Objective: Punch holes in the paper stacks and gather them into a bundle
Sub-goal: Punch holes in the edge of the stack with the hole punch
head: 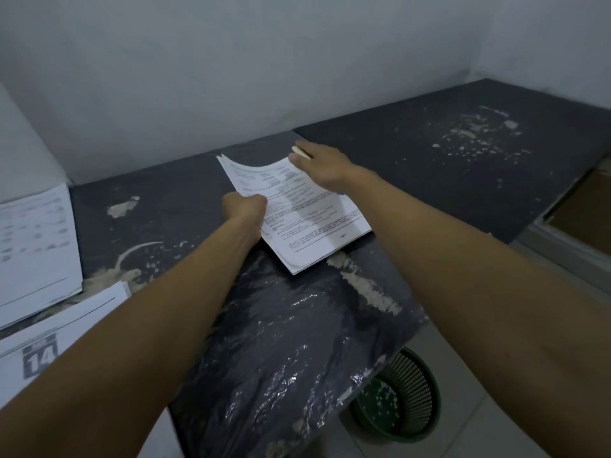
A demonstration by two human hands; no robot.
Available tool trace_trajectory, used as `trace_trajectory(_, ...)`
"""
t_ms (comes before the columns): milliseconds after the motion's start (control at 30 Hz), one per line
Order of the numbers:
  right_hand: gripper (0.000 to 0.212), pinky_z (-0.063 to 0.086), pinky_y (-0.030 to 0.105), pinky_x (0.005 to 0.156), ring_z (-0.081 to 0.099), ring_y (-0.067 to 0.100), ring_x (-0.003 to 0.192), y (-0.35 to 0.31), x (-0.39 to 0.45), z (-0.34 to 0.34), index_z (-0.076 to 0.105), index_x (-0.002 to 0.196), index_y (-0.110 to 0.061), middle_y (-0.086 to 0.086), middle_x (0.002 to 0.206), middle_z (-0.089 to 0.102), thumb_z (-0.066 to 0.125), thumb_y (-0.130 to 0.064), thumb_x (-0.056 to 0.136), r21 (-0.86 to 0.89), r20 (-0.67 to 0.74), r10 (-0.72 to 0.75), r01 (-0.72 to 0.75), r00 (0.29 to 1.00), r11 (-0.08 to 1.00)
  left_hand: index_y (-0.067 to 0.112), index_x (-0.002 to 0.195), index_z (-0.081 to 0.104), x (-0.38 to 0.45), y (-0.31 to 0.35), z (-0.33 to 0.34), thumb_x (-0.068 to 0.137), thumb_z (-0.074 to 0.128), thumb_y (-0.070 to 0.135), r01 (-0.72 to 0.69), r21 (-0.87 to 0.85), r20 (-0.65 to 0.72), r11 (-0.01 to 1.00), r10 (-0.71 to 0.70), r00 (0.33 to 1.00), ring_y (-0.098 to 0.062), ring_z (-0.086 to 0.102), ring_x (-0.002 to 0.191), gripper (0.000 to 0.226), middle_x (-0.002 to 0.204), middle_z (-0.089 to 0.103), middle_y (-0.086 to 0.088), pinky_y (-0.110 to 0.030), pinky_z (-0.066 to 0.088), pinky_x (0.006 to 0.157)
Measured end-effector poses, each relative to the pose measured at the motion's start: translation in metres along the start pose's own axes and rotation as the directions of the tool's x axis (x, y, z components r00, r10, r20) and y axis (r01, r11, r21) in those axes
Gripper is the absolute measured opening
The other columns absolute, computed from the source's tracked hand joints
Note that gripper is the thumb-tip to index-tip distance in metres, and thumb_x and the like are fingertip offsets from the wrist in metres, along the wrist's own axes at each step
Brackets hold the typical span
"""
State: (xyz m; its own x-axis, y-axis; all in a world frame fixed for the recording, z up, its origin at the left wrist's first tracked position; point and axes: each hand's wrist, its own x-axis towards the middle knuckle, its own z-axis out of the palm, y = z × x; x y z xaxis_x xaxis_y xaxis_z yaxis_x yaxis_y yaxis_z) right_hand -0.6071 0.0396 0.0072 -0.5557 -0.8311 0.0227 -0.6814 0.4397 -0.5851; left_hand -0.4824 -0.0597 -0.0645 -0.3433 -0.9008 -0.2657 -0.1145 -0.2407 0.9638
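A stack of printed white paper [314, 223] lies on the dark counter [158, 209], its far left corner lifted. My left hand [246, 209] grips the stack's left edge in a closed fist. My right hand [322, 165] rests flat on the stack's far right corner, with a small pale stick-like object [301, 151] between its fingers. No hole punch is in view.
More paper stacks [36, 246] lie at the left edge, one sheet printed with "14" [41, 358]. A green mesh basket [401, 396] holding paper bits stands on the floor below the counter's front edge. Crinkled plastic [291, 342] covers the near counter. A white wall runs behind.
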Motion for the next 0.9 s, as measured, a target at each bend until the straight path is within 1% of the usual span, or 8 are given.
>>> trace_trajectory(100, 0.047, 0.036, 0.036, 0.101, 0.044, 0.022, 0.129, 0.0, 0.002, -0.009, 0.043, 0.146, -0.026, -0.001, 0.148, 0.044, 0.04, -0.045, 0.103, 0.074, 0.006, 0.025, -0.026, 1.0, 0.997, 0.007, 0.104, 0.065, -0.001, 0.002, -0.001, 0.087, 0.064, -0.003, 0.024, -0.007, 0.005, 1.0, -0.024, 1.0, -0.028, 0.069, 0.092, 0.02, 0.106, 0.07, -0.008, -0.047, 0.061, 0.081)
trace_trajectory(167, 0.025, 0.036, 0.036, 0.088, 0.046, 0.017, 0.102, -0.001, 0.004, -0.014, 0.059, 0.109, -0.029, -0.008, 0.113, 0.057, 0.038, -0.042, 0.103, 0.102, -0.009, 0.019, -0.018, 1.0, 0.995, 0.007, 0.103, 0.064, -0.002, 0.005, -0.002, 0.087, 0.065, -0.004, 0.04, -0.022, 0.008, 0.999, -0.04, 0.999, -0.028, 0.069, 0.091, 0.02, 0.104, 0.069, -0.007, -0.045, 0.061, 0.081)
trace_trajectory(400, 0.041, 0.044, 0.05, 0.097, 0.056, 0.034, 0.115, -0.011, 0.002, -0.016, 0.056, 0.12, -0.001, 0.018, 0.123, 0.06, 0.036, -0.033, 0.104, 0.117, -0.035, 0.039, -0.035, 0.999, 0.993, 0.008, 0.102, 0.061, 0.0, 0.014, -0.017, 0.087, 0.065, -0.003, 0.024, 0.009, -0.002, 1.0, -0.024, 1.0, -0.028, 0.069, 0.092, 0.019, 0.103, 0.069, -0.007, -0.046, 0.06, 0.083)
trace_trajectory(533, 0.027, 0.037, 0.031, 0.078, 0.046, 0.02, 0.095, -0.017, 0.01, -0.023, 0.052, 0.077, -0.026, -0.006, 0.09, 0.053, 0.041, -0.03, 0.102, 0.074, -0.038, 0.1, -0.097, 0.994, 0.993, 0.01, 0.095, 0.063, 0.001, 0.025, -0.044, 0.089, 0.064, -0.003, -0.026, -0.003, 0.024, 1.0, 0.027, 0.999, -0.024, 0.07, 0.084, 0.015, 0.098, 0.069, -0.004, -0.037, 0.06, 0.069)
trace_trajectory(600, 0.024, 0.042, 0.035, 0.092, 0.054, 0.027, 0.106, -0.022, 0.012, -0.023, 0.065, 0.1, -0.012, 0.0, 0.107, 0.064, 0.044, -0.024, 0.098, -0.051, -0.036, 0.134, -0.136, 0.99, 0.989, 0.012, 0.093, 0.064, 0.001, 0.032, -0.062, 0.091, 0.066, -0.001, -0.047, -0.019, 0.035, 0.999, 0.047, 0.998, -0.021, 0.07, 0.08, 0.013, 0.092, 0.069, -0.003, -0.031, 0.057, 0.058)
trace_trajectory(667, 0.04, 0.029, 0.04, 0.112, 0.048, 0.033, 0.125, -0.028, 0.009, -0.017, 0.056, 0.13, -0.006, 0.009, 0.125, 0.062, 0.046, -0.018, 0.093, -0.131, -0.19, 0.086, -0.112, 0.978, 0.985, 0.011, 0.099, 0.066, 0.001, 0.039, -0.083, 0.092, 0.067, 0.001, -0.069, -0.039, 0.036, 0.997, 0.071, 0.997, -0.02, 0.07, 0.08, 0.012, 0.092, 0.07, -0.003, -0.029, 0.056, 0.055)
trace_trajectory(767, 0.05, 0.04, 0.032, 0.093, 0.049, 0.029, 0.122, -0.046, 0.002, 0.0, 0.049, 0.139, -0.011, 0.009, 0.117, 0.062, 0.05, -0.013, 0.089, -0.044, -0.42, -0.115, 0.107, 0.9, 0.993, 0.009, 0.108, 0.067, 0.002, 0.051, -0.112, 0.092, 0.069, 0.006, -0.111, -0.058, 0.041, 0.992, 0.113, 0.993, -0.02, 0.071, 0.081, 0.016, 0.096, 0.071, -0.004, -0.029, 0.058, 0.055)
trace_trajectory(900, 0.039, 0.044, 0.012, 0.069, 0.06, 0.019, 0.102, -0.077, 0.002, 0.029, 0.051, 0.131, -0.013, -0.003, 0.114, 0.062, 0.057, -0.012, 0.092, 0.164, -0.376, -0.197, 0.275, 0.905, 0.947, 0.013, 0.113, 0.068, 0.002, 0.063, -0.144, 0.093, 0.07, 0.017, -0.146, -0.064, 0.082, 0.987, 0.151, 0.985, -0.027, 0.075, 0.087, 0.021, 0.099, 0.077, -0.006, -0.046, 0.062, 0.073)
